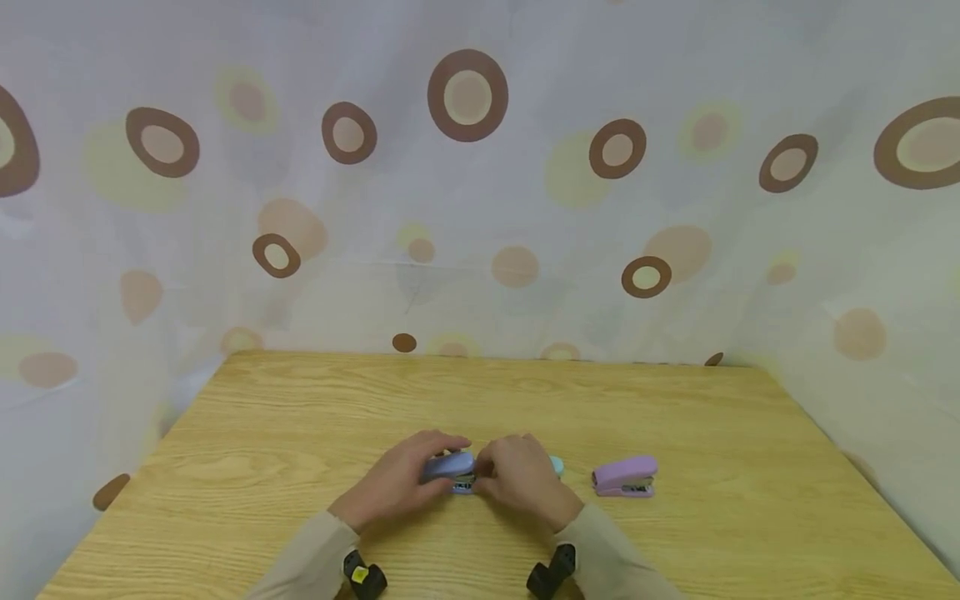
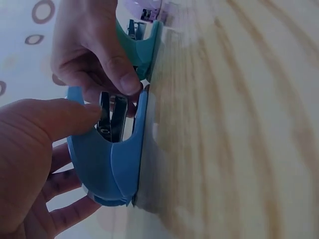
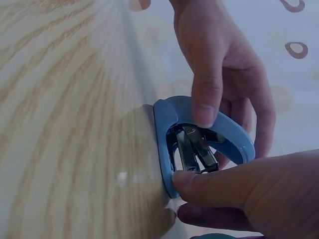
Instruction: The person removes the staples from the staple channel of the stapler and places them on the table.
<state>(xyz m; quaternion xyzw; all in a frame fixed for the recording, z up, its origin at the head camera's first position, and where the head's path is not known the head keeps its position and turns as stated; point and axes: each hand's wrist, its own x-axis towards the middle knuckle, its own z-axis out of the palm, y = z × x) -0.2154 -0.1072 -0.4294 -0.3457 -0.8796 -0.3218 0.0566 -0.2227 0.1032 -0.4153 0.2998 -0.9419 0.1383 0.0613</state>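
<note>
A blue stapler (image 1: 452,463) stands upright on the wooden table between both hands, its top arm raised from its base and the metal staple channel visible. My left hand (image 1: 397,477) grips it around the rear and middle, thumb on the near side and fingers behind. At the front end, the thumb and fingers of my right hand (image 1: 523,477) pinch the tip of the base, seen closely in the right wrist view beside the metal channel (image 3: 192,152). A teal stapler (image 2: 145,50) sits just beyond the right hand, partly hidden by it in the head view.
A purple stapler (image 1: 625,477) stands on the table (image 1: 750,500) to the right of the teal one. Patterned cloth (image 1: 465,208) hangs behind the table and along both sides. Each wrist wears a small black camera (image 1: 551,573).
</note>
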